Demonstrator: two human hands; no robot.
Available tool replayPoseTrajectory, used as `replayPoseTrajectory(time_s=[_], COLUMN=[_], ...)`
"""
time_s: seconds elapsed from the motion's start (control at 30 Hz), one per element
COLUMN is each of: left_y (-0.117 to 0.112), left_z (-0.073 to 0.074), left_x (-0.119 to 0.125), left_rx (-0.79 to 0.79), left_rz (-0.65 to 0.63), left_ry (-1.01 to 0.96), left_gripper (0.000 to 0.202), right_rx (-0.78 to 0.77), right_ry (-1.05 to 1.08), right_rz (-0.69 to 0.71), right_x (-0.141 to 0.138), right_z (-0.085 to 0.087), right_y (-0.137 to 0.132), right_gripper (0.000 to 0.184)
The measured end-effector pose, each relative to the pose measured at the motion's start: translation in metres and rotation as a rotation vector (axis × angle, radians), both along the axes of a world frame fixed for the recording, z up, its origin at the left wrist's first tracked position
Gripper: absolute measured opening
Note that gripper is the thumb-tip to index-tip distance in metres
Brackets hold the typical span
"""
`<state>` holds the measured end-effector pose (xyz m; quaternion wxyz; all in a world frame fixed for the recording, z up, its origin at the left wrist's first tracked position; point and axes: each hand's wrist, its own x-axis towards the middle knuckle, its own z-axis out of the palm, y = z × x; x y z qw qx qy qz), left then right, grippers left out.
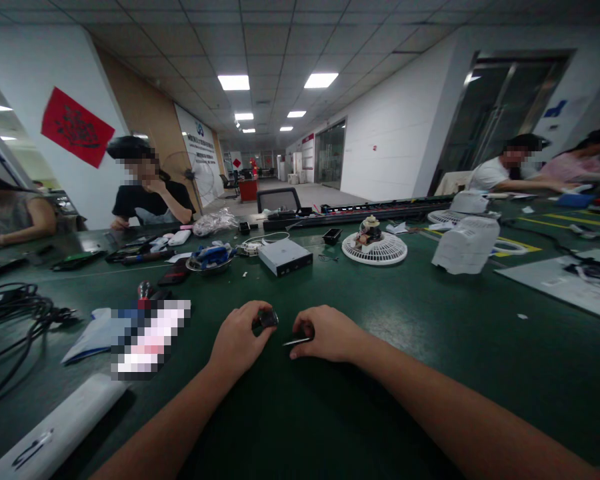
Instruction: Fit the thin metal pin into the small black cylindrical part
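Just left of centre, my left hand [241,337] pinches a small dark part [269,318] with a shiny edge between thumb and fingers; its exact kind is too small to tell. Close by on the right, my right hand [327,333] grips a thin, pointed metal tool [297,341], its tip aimed left toward the left hand. The tool and the dark part are apart. Both hands are low over the green table [375,400]. Beyond them sits a silver optical disc drive [286,257] with a black front.
A white fan grille [374,249] with an exposed motor and a white plastic housing [466,245] stand at the right back. A metal bowl [209,260] holds blue things. Black cables [20,327], a white long case [55,427] and a screwdriver [144,293] lie left. Several people sit around.
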<state>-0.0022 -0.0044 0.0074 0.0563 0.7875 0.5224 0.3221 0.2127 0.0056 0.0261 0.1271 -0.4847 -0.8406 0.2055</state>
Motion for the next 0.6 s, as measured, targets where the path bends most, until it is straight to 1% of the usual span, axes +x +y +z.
replayPoseTrajectory(time_s=[0.07,0.13,0.17,0.27,0.4,0.5,0.6], left_y=[0.0007,0.0009,0.0008,-0.0006,-0.0045,-0.0072,-0.0083], left_z=[-0.0003,-0.0009,-0.0012,-0.0016,0.0004,0.0027,0.0039], left_x=[-0.0014,-0.0020,-0.0019,-0.0005,0.0030,0.0045,0.0039], left_rx=[-0.005,-0.019,-0.026,-0.037,-0.044,-0.043,-0.021], left_rz=[0.010,0.012,0.006,-0.068,-0.176,-0.230,-0.253], left_ry=[-0.010,-0.013,-0.013,-0.001,0.041,0.055,0.057], left_gripper=[0.030,0.031,0.033,0.034,0.029,0.027,0.028], right_rx=[-0.035,-0.014,0.013,0.089,0.095,0.086,0.145], right_ry=[0.015,0.040,0.057,0.163,0.321,0.299,0.260], right_rz=[0.039,0.056,0.051,-0.008,-0.023,0.001,0.049], right_x=[-0.0008,-0.0016,-0.0020,-0.0030,-0.0029,-0.0020,-0.0025], right_z=[-0.0011,-0.0020,-0.0022,-0.0022,-0.0045,-0.0069,-0.0075], right_y=[0.0000,0.0001,0.0000,-0.0007,0.0001,0.0024,0.0035], right_gripper=[0.031,0.021,0.019,0.018,0.020,0.020,0.017])
